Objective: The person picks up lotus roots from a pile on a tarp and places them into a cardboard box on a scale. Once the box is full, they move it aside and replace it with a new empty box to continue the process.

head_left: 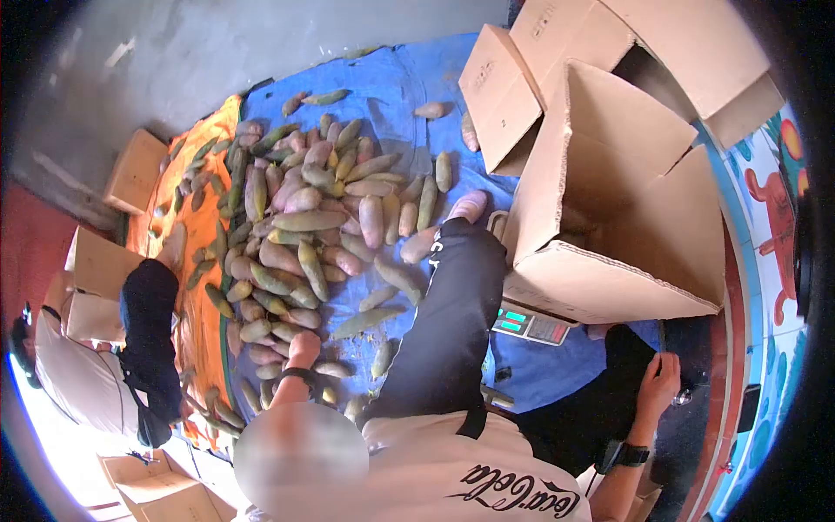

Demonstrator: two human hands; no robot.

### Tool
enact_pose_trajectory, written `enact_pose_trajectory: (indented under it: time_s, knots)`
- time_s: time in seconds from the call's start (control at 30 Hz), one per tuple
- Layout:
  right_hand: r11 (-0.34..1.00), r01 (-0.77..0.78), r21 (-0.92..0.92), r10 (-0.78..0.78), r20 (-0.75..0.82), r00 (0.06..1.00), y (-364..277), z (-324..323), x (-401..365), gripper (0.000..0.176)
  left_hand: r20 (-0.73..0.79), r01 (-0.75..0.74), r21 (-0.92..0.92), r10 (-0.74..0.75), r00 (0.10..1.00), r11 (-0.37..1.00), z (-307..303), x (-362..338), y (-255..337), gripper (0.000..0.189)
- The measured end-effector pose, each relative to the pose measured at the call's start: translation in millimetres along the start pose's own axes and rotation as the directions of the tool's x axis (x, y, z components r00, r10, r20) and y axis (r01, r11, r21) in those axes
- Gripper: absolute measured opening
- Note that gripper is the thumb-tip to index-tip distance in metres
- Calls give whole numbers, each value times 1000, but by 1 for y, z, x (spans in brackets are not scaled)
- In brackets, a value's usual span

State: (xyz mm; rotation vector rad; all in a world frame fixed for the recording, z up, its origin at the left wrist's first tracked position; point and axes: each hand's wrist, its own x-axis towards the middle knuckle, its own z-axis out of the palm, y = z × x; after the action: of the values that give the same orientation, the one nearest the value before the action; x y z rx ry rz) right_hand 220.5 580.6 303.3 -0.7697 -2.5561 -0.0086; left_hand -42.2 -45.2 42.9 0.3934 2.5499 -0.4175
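Vegetable (334,370) crosswise beside left hand (303,350)

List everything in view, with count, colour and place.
Long vegetables: many, green and pinkish, heaped on both sheets
Blue sheet: one, centre
Orange sheet: one, left
Large open carton: one, brown, on the scale
Scale: one, metallic, green-lit display, under the carton
Other cartons: several, brown, upper right and left
Co-worker: one, pale top, dark trousers, far left
Left hand: one, dark wristband, at the heap
Right hand: one, black watch, lower right
Legs: two, black trousers, lower centre
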Motion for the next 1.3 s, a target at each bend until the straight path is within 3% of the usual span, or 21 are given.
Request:
enact_pose_trajectory:
  time_s: [0.03,0.13,0.23,0.27,0.37,0.4,0.5,0.57,0.63,0.67,0.8,0.87,0.97,1.03,1.13,1.23,1.3]
  knots:
    - [1000,12,-3,-12,10,1000,1,1,1,7,138,2,25,-6,990,1000,19,-6,-5,23]
    - [998,60,-9,-60,21,998,3,4,4,7,232,-9,9,7,973,1000,43,-30,-8,27]
    - [995,85,-46,-84,24,996,3,8,7,7,303,210,-167,-152,941,964,29,-54,-1,32]
    - [995,79,-57,-77,35,996,3,8,8,7,240,296,-286,-231,943,912,121,-31,-23,36]
    - [994,80,-78,-76,53,996,2,11,12,8,263,361,-208,-303,916,909,138,-25,-17,30]
    - [993,79,-85,-75,57,996,2,12,13,8,269,506,-462,-428,862,728,68,-47,-2,36]
    - [989,85,-120,-73,97,993,3,14,15,8,240,534,-522,-486,841,666,24,-52,5,51]
    - [986,105,-129,-92,97,991,-1,13,17,8,245,507,-550,-452,858,663,19,-41,2,57]
    - [983,127,-136,-114,100,988,-3,15,18,8,143,477,-645,-518,843,598,13,-37,1,47]
    - [981,126,-146,-113,94,989,-3,16,19,8,120,486,-658,-558,821,575,45,-18,-9,56]
    - [982,113,-154,-99,92,991,-9,16,22,10,6,435,-727,-628,778,531,34,8,-20,65]
    - [981,121,-154,-107,92,990,-14,15,23,10,-113,289,-821,-635,764,493,15,21,-25,71]
    - [981,130,-141,-118,92,989,-18,15,26,9,-21,382,-807,-667,744,451,-19,42,-29,74]
    - [982,130,-135,-118,95,989,-18,15,27,9,-48,337,-829,-658,752,446,-3,66,-46,80]
    - [978,118,-174,-99,115,988,-18,14,27,9,48,375,-816,-594,803,441,-13,83,-58,90]
    - [972,102,-210,-78,120,990,-14,16,24,10,107,364,-825,-512,852,432,19,115,-79,91]
    - [967,138,-213,-109,142,984,-11,15,25,10,53,300,-848,-493,868,437,32,125,-85,91]
